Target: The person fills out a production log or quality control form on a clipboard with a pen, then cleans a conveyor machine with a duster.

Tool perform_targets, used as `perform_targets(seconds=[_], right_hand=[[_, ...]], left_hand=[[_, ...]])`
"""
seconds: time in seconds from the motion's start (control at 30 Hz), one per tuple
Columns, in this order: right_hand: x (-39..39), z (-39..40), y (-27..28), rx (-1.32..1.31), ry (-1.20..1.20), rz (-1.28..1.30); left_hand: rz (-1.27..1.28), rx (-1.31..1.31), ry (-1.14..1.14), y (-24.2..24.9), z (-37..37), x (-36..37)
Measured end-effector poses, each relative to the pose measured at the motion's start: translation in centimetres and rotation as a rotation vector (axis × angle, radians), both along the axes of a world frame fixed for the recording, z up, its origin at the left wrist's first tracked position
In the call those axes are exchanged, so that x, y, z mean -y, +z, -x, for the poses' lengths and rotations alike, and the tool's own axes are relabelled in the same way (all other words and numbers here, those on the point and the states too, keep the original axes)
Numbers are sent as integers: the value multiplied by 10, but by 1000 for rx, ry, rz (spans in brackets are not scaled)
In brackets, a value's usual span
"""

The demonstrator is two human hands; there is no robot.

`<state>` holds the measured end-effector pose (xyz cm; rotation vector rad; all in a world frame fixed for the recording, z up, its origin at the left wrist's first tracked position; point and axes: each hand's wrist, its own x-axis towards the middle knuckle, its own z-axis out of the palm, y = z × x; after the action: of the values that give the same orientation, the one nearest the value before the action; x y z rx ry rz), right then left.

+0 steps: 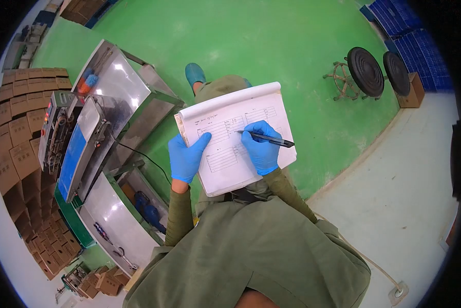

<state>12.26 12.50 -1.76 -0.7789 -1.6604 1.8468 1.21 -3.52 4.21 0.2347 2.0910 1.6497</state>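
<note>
A white pad of printed forms (230,110) is held up in front of my chest. My left hand (185,158), in a blue glove, grips the pad's left edge with the thumb lying on the page. In a blue glove too, my right hand (261,146) rests on the page and holds a black pen (267,138), whose tip touches a form box near the middle of the sheet. Olive green sleeves and an olive garment fill the lower part of the view.
A stainless steel machine (94,141) with a blue belt and a control panel stands at my left. Stacked cardboard boxes (17,138) line the far left. Two black round stools (366,72) stand on the green floor (271,41) at upper right, beside blue crates (420,46).
</note>
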Motion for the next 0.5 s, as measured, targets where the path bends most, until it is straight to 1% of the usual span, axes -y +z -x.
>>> perform_targets(seconds=[0.37, 0.5], right_hand=[[1, 1, -6, -36, -39, 4], [2, -1, 0, -44, -4, -2]], left_hand=[[1, 1, -2, -1, 1, 0], [6, 3, -1, 1, 1, -1]])
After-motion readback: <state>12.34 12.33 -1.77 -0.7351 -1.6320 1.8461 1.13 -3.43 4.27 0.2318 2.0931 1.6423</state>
